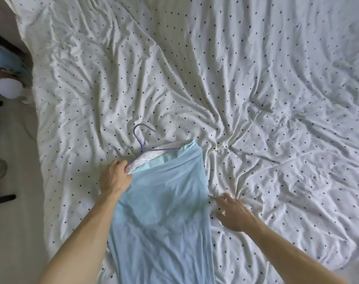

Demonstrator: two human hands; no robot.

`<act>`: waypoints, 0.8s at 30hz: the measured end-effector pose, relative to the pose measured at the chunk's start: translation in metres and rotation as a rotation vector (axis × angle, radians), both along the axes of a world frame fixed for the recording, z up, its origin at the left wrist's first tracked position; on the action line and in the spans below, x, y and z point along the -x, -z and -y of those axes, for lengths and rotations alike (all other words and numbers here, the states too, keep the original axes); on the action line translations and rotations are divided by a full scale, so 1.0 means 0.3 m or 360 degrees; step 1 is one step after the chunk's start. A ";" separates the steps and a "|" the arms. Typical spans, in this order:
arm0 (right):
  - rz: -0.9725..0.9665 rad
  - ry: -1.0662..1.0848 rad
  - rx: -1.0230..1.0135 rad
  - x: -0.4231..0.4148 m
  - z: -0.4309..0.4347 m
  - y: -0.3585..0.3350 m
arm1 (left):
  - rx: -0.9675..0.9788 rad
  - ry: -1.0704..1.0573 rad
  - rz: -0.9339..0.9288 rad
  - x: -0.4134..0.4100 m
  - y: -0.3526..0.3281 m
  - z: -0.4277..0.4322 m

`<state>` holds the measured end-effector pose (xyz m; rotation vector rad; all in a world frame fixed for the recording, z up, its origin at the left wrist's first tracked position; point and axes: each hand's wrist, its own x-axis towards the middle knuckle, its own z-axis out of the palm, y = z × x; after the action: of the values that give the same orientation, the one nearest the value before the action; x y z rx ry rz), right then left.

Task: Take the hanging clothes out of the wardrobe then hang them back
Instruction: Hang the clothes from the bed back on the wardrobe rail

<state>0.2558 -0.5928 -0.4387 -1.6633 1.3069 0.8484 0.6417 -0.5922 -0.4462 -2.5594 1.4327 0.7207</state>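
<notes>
One garment only in view: a pale-blue garment [162, 212] on a purple wire hanger [142, 148], laid lengthwise on the bed at lower centre of the frame and running off the bottom edge. Judged as out of the wardrobe, so first half of the task done for this piece at least; hanging back not yet done, and no wardrobe or rail anywhere in the frame. Impossible to tell how many other clothes remain.

Thin, smooth, softly creased fabric, widening toward the bottom edge; hanger's right arm tucked inside the top opening, a white textured lining [152, 155] showing just under the wire. Hook pointing toward the upper left, flat on the bedding.

Grip of the left hand [115, 177]: closed round the hanger's left end together with the garment's top corner. State of the right hand [233, 212]: slack, fingers spread, holding nothing, just beside the garment's right edge.

Underneath, a rumpled white dotted sheet [256, 89] across most of the frame; pale floor [14, 232] and a white round object [8, 88] along the left edge.
</notes>
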 end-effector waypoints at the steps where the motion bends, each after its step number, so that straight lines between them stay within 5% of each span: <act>1: 0.0011 0.0033 -0.0016 0.014 -0.010 -0.034 | 0.0032 -0.0039 -0.0058 0.014 -0.027 -0.014; 9: 0.0218 0.0431 0.0273 0.239 -0.094 -0.456 | 0.0309 -0.0079 -0.0120 0.259 -0.421 -0.106; 15: 0.0500 0.0817 0.1058 0.541 -0.094 -0.882 | 0.0609 0.0159 -0.0332 0.648 -0.873 -0.046; 24: 0.0444 0.1117 0.2126 1.313 -0.400 -1.468 | 0.0880 0.0767 -0.0768 1.611 -1.520 0.040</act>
<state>-0.1380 -0.4727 0.0018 -1.8231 2.2136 -0.8641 0.1583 -0.6042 0.0099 -2.2749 2.6006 1.0064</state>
